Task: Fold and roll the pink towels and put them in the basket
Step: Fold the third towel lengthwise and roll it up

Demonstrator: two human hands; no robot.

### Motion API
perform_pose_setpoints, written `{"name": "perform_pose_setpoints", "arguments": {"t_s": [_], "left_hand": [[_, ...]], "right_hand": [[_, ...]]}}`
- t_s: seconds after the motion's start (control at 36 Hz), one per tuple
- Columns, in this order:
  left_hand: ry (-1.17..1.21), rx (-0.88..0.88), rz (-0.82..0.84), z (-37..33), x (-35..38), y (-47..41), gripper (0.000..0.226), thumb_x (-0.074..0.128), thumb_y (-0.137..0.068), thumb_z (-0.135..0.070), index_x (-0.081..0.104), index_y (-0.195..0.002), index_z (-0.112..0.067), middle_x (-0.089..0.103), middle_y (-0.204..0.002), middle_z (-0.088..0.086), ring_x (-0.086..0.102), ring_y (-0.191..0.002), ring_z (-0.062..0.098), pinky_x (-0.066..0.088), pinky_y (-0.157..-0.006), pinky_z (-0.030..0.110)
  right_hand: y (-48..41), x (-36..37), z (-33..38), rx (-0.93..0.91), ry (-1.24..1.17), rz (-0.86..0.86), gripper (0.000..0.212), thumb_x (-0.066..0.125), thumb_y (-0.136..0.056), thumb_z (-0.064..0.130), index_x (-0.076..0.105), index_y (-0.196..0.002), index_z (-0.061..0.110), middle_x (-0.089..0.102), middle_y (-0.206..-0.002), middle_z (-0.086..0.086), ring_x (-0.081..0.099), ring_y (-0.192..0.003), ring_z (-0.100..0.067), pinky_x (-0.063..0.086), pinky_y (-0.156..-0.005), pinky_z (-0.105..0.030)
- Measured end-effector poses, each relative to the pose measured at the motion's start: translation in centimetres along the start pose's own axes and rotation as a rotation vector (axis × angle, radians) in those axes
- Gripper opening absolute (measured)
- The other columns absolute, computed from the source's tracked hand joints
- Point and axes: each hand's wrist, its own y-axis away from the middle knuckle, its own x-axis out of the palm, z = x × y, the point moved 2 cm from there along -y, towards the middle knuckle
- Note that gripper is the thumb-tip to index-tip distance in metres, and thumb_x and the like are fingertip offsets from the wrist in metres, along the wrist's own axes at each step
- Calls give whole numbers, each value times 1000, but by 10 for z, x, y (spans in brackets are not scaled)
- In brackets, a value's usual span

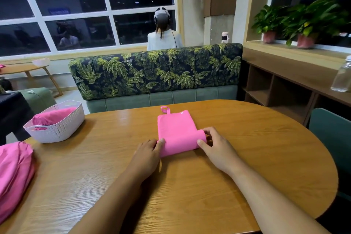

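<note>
The left hand [147, 153] and the right hand [216, 148] both gripped the near, rolled end of the pink towel [176, 131], one at each end of the roll. The left thumb lay on top of the roll's left end, with the other fingers curled against it and mostly hidden. The right thumb pressed the roll's right end while the right fingers curled over it from the far side. Between the two sets of fingertips the roll lay across the wooden table [256, 148]. Beyond them the unrolled part of the towel stretched flat, ending in a small hanging loop [165, 110] at its far left corner. Well to the left of the left fingers, and farther off, a white basket [57, 129] stood near the table's edge with a rolled towel [51, 118] lying in it. Nearer, left of the left forearm, a heap of pink towels [13, 169] lay loose at the table's edge. Far to the right of the right fingers a clear bottle [342, 76] stood on a shelf, and a leaf-patterned sofa [155, 70] stood beyond the towel.
</note>
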Motion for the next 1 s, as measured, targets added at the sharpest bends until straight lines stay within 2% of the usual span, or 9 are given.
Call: {"name": "perform_pose_setpoints", "arguments": {"t_s": [0.17, 0.28, 0.36, 0.42, 0.47, 0.56, 0.64, 0.81, 1.0], "left_hand": [[-50, 17, 73, -8, -6, -1, 47, 27, -112, -43, 62, -133, -20, 63, -125, 9, 52, -118, 33, 40, -103, 51], [-58, -15, 64, -10, -7, 2, 55, 21, -111, -47, 59, -138, -18, 60, -138, 7, 49, -125, 31, 37, -109, 48], [-11, -29, 9, -12, -6, 3, 63, 13, -97, -55, 66, -105, -22, 66, -120, 7, 53, -110, 29, 42, -99, 47], [-7, -71, -18, -12, -5, 4, 55, 8, -91, -53, 54, -82, -24, 63, -100, 7, 53, -99, 28, 42, -86, 44], [31, -87, -86, -12, -1, 6, 51, 6, -93, -46, 49, -88, -19, 60, -100, 5, 52, -99, 28, 39, -80, 41], [159, 69, -245, -18, 4, 13, 24, 33, -109, -34, 52, -99, -23, 55, -100, -6, 50, -96, 17, 37, -83, 32], [191, 207, -253, -19, 3, 19, 10, 47, -108, -27, 56, -105, -26, 56, -105, -9, 49, -99, 10, 38, -84, 25], [152, 194, -74, -9, -2, 23, 34, 56, -103, -43, 54, -132, -25, 57, -122, -9, 55, -106, 10, 39, -90, 23], [222, 124, -61, -9, -3, 25, 26, 49, -105, -47, 58, -124, -31, 64, -112, -9, 57, -99, -3, 38, -76, 9]], "right_hand": [[-4, -2, 3, -7, 41, 47, 39, 55, -103, 47, 48, -142, 46, 53, -135, 19, 48, -123, -10, 43, -98, -35], [1, -2, 4, -9, 100, 37, 30, 53, -105, 46, 56, -134, 37, 53, -119, 18, 47, -119, -12, 39, -93, -33], [3, 1, 3, -23, 156, 23, 28, 49, -106, 49, 59, -128, 34, 57, -121, 17, 46, -117, -15, 41, -96, -34], [1, 3, 2, -19, 175, 16, 29, 46, -106, 51, 60, -125, 34, 59, -127, 15, 46, -118, -18, 42, -100, -39], [-4, 6, 0, -7, 186, 7, 31, 44, -105, 54, 61, -121, 34, 61, -126, 14, 47, -116, -20, 42, -103, -43], [-10, 7, -1, 14, 220, 7, 34, 39, -104, 60, 61, -113, 36, 61, -119, 14, 48, -114, -21, 43, -102, -46], [-17, 5, 2, 41, 312, 21, 42, 32, -103, 66, 61, -110, 37, 60, -114, 14, 48, -114, -19, 40, -103, -48], [-29, 8, 7, 80, 387, 54, 52, 21, -102, 70, 59, -104, 34, 63, -117, 9, 51, -119, -24, 36, -103, -51], [-29, 11, 13, 122, 428, 32, 66, 14, -103, 68, 68, -110, 30, 71, -118, -1, 53, -124, -31, 33, -103, -49]]}}
